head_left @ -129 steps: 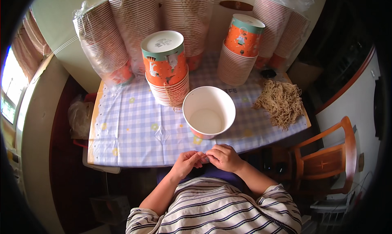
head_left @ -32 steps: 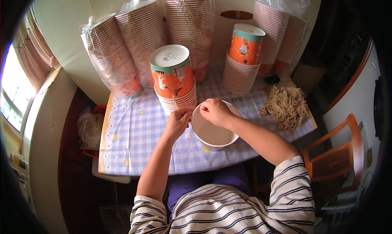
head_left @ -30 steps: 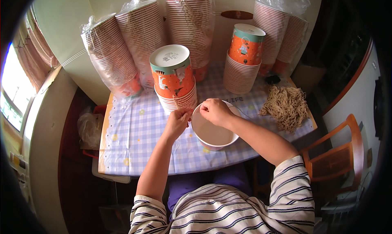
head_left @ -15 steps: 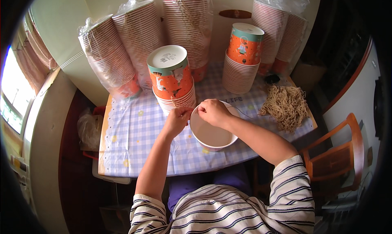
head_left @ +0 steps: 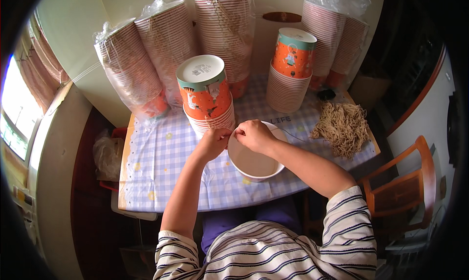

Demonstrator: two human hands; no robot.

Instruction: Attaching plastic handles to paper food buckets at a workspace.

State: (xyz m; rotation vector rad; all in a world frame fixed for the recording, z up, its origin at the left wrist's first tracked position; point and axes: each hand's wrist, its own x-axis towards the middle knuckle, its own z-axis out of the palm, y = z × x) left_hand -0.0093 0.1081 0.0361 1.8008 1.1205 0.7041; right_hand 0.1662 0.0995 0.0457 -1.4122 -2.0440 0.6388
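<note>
A white-lined paper bucket (head_left: pixel 259 164) stands with its mouth up at the near middle of the table. My left hand (head_left: pixel 215 144) is closed at the outside of its left rim, fingers pinched together. From the inner side of that rim, my right hand (head_left: pixel 255 135) meets it, fingers bent down into the bucket in a pinch. The fingertips of both hands nearly touch; whatever they pinch is hidden or too small to see. A thin dark line (head_left: pixel 293 135) curves over the cloth to the bucket's right. Just behind my left hand rises a stack of upturned orange-and-green buckets (head_left: pixel 205 98).
A second bucket stack (head_left: pixel 291 65) stands farther right. Tall bagged bucket stacks (head_left: pixel 224 41) line the wall. A heap of tan cords (head_left: pixel 343 128) lies at the right on the blue checked tablecloth (head_left: pixel 161 182). A wooden chair (head_left: pixel 400 187) is at the right.
My right hand has shifted very slightly down at the rim. Both hands keep their pinch, and the bucket stays in place.
</note>
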